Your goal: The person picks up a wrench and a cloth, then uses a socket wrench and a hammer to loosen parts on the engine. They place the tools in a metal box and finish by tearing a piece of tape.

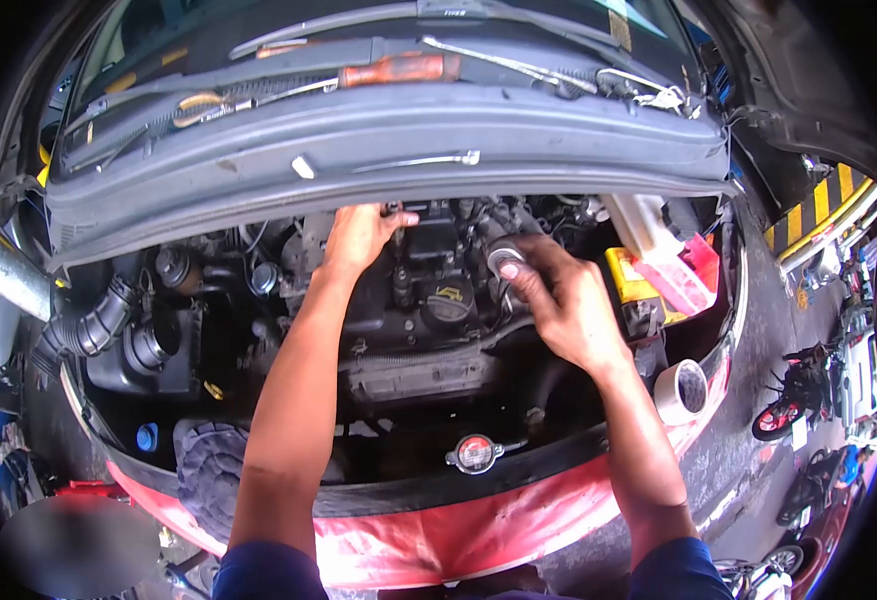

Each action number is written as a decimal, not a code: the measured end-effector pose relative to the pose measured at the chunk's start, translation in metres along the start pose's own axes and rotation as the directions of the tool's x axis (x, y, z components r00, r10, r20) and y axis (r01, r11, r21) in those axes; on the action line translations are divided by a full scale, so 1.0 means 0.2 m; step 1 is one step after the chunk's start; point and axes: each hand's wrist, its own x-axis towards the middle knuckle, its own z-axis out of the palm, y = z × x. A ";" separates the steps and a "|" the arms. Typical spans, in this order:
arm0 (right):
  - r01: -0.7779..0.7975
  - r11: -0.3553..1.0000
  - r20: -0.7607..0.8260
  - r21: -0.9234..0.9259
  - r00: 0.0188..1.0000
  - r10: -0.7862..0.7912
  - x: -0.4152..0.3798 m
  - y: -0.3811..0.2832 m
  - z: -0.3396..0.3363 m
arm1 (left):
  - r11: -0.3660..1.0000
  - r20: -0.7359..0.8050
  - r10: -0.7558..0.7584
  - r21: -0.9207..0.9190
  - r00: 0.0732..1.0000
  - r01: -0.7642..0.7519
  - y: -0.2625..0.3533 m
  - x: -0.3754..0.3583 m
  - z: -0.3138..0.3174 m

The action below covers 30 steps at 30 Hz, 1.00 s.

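Observation:
My left hand (359, 235) reaches to the back of the engine, beside the black engine cover (431, 238). Its thumb points right and its other fingers are mostly hidden; it seems closed around something small and dark that I cannot make out. Right of the cover, my right hand (564, 305) is closed on a small round metal piece (506, 256), with the thumb against its silver face. The rest of that piece is hidden by the fingers. The oil filler cap (450, 303) sits on the engine between my forearms.
On the cowl (389, 125) lie an orange-handled screwdriver (399, 69), a long wrench (509, 65) and a shiny metal tool (417, 160). A tape roll (681, 392) rests at the right front edge. The radiator cap (475, 454) is in front, and the yellow-topped battery (629, 275) to the right.

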 end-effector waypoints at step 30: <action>0.504 0.791 0.126 -0.347 0.861 -0.493 0.39 0.02 0.44 | 0.989 -0.008 0.103 0.112 0.995 -0.102 -0.09 0.00 0.01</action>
